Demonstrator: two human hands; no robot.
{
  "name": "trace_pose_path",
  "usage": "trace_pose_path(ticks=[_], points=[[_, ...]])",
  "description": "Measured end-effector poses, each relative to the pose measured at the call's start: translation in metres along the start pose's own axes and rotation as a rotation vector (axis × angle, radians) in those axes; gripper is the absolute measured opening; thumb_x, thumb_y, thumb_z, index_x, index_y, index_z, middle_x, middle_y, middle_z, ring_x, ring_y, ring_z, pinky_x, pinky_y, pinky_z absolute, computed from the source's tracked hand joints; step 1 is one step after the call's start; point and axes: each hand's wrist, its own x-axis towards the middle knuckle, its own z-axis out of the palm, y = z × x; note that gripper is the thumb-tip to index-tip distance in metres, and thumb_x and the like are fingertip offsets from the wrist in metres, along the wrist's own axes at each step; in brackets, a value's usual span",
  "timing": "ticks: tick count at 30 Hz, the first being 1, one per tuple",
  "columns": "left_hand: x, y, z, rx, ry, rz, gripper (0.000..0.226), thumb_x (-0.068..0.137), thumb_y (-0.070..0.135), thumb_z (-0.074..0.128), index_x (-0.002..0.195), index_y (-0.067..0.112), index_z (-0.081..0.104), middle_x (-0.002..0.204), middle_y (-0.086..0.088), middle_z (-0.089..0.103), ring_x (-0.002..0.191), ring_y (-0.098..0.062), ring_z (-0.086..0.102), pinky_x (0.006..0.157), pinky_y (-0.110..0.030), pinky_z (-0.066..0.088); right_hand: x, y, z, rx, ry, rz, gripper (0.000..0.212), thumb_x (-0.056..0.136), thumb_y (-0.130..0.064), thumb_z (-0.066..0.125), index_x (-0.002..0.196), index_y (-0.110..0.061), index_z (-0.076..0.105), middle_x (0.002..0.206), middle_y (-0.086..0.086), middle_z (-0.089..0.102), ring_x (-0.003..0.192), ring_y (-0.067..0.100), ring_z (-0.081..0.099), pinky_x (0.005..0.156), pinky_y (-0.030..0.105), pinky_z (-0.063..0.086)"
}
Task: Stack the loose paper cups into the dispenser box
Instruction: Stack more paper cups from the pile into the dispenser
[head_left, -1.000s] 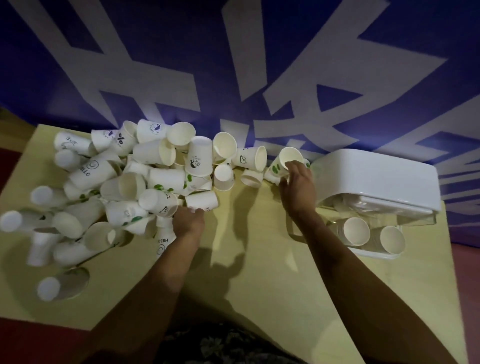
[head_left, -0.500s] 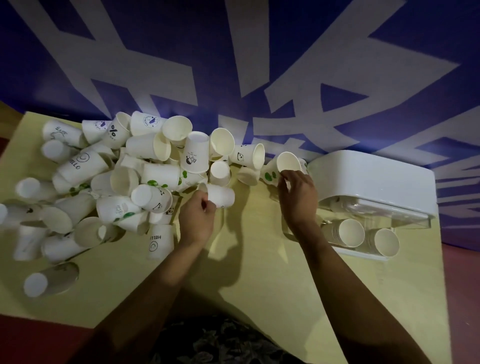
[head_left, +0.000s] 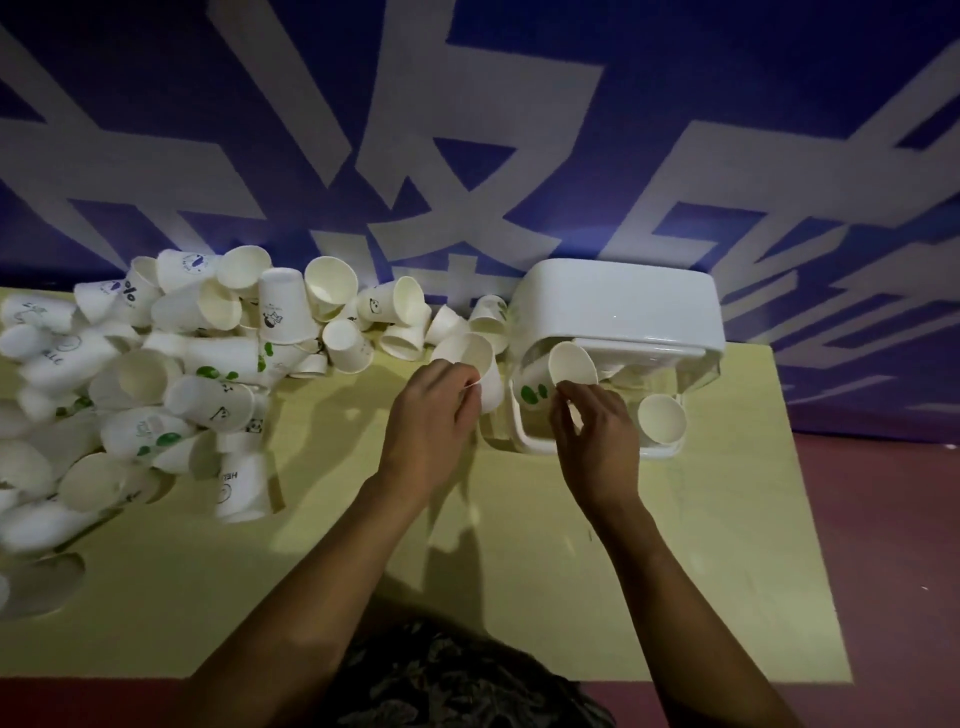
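Note:
A heap of loose white paper cups (head_left: 156, 374) covers the left and back of the yellow table (head_left: 363, 561). The white dispenser box (head_left: 623, 306) stands at the back right, its clear front open. My left hand (head_left: 434, 421) pinches the rim of a plain white cup (head_left: 475, 358) just left of the box. My right hand (head_left: 597, 431) pinches a cup with green dots (head_left: 561, 371) at the box's opening. Another cup mouth (head_left: 661, 418) shows inside the box on the right.
A blue wall with large white characters (head_left: 467, 156) rises directly behind the table. The table's right edge (head_left: 810, 519) drops to a dark red floor. A patterned dark garment (head_left: 447, 675) shows at the near edge.
Both hands have moved right with their cups. The right hand brought the green-dotted cup from the pile to the box opening. The left hand carried its cup up beside the box.

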Motion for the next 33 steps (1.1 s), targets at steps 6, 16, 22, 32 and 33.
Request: trace_pose_path(ticks=[6,16,22,32,33], points=[[-0.001,0.052,0.046,-0.067,-0.116,0.071,0.013,0.094,0.017,0.056,0.098,0.013,0.067,0.095,0.001,0.061,0.083,-0.014,0.053,0.070,-0.026,0.044,-0.022,0.055,-0.039,-0.008,0.068,0.133,0.010,0.091,-0.011,0.064,0.099,-0.011,0.070,0.092,0.005,0.070,0.088,0.028,0.060,0.065,0.032,0.049],[0.013,0.077,0.120,0.002,-0.372,0.132,0.020,0.095,0.015,0.052,0.104,0.010,0.070,0.101,-0.003,0.062,0.093,-0.022,0.057,0.078,-0.034,0.049,-0.019,0.125,-0.050,-0.187,-0.033,0.232,0.010,0.090,-0.006,0.059,0.084,-0.010,0.066,0.083,0.007,0.067,0.091,0.030,0.057,0.055,0.037,0.052],[0.020,0.066,0.152,0.078,-0.520,0.038,0.021,0.092,0.013,0.051,0.100,0.012,0.072,0.102,-0.008,0.063,0.098,-0.027,0.056,0.074,-0.028,0.042,-0.015,0.150,-0.031,-0.255,-0.171,0.244,0.016,0.081,0.003,0.059,0.075,-0.008,0.068,0.071,0.010,0.066,0.076,0.035,0.057,0.052,0.029,0.038],[0.017,0.058,0.141,-0.033,-0.311,0.034,0.016,0.089,0.018,0.058,0.100,0.017,0.070,0.101,0.005,0.065,0.093,-0.014,0.056,0.072,-0.028,0.047,-0.015,0.128,-0.022,-0.236,-0.123,0.179,0.011,0.084,-0.009,0.064,0.093,-0.013,0.070,0.090,0.004,0.071,0.085,0.030,0.059,0.067,0.036,0.048],[0.013,0.050,0.132,-0.077,-0.274,-0.010,0.013,0.089,0.018,0.060,0.097,0.018,0.070,0.096,0.006,0.066,0.087,-0.011,0.057,0.071,-0.029,0.049,-0.015,0.114,-0.021,-0.173,-0.120,0.168,0.010,0.087,-0.010,0.063,0.094,-0.013,0.069,0.089,0.004,0.070,0.085,0.028,0.058,0.066,0.036,0.049]])
